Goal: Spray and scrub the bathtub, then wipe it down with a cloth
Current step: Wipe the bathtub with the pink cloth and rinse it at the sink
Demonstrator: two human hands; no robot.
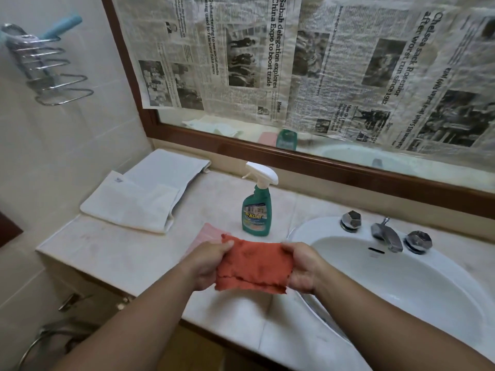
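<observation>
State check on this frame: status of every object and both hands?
orange cloth: folded, held between both hands
left hand: grips cloth's left end
right hand: grips cloth's right end
spray bottle: upright on counter, untouched
white towels: folded on counter
pink cloth: flat on counter, partly hidden
faucet: no water running
mirror: mostly covered by newspaper

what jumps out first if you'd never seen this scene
An orange cloth is stretched between the left hand and right hand, low in the middle, over the counter. Just behind it a green spray bottle stands upright on the counter, left of the white sink. Above, newspaper covers most of the mirror.
</observation>
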